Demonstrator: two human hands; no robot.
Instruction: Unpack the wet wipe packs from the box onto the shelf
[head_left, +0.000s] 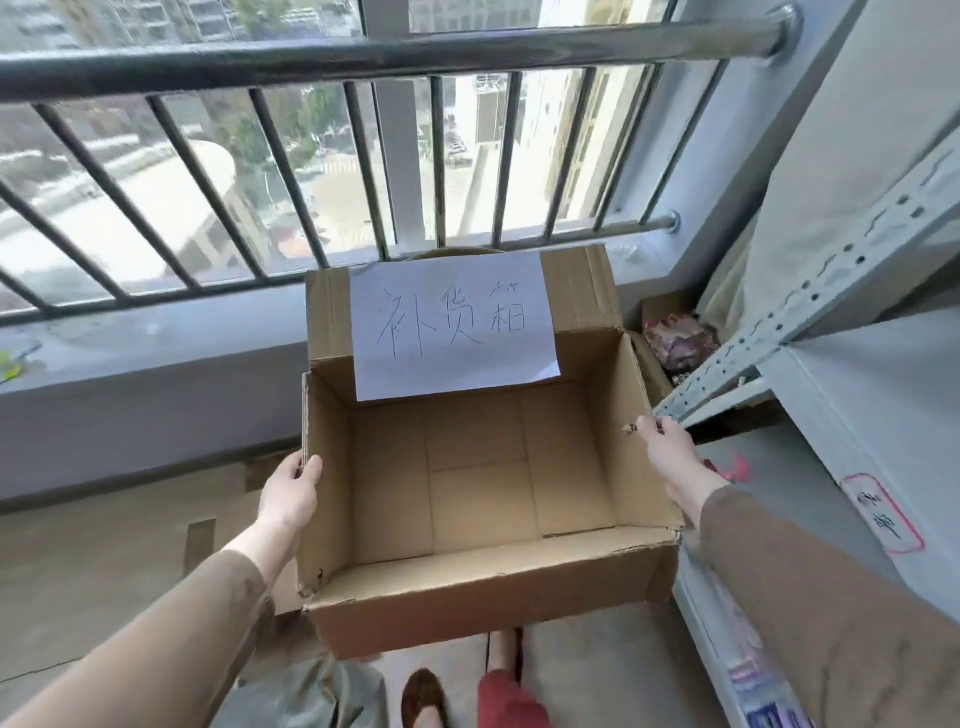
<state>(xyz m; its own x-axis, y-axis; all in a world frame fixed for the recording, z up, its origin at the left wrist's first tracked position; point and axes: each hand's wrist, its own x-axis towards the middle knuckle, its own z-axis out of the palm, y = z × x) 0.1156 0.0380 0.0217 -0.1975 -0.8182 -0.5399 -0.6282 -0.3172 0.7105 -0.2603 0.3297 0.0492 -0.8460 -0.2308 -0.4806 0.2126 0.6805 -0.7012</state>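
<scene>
Both my arms reach forward in brown sleeves. My left hand (291, 488) clamps at nine o'clock, thumb on top; my right hand (667, 452) pinches at three o'clock.

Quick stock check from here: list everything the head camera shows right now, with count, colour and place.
box: one, brown cardboard, centre, open, nothing inside
paper sign: one, white with handwriting, on the box's far flap
railing: one, dark metal, before the window
shelf: one, grey metal, right
label: one, pink-edged, on the shelf
packs: few, pink and blue, blurred, lower shelf
small box: one, brown, crumpled wrappers inside, far right corner
left hand: gripping the box's left wall
right hand: pinching the box's right wall
</scene>
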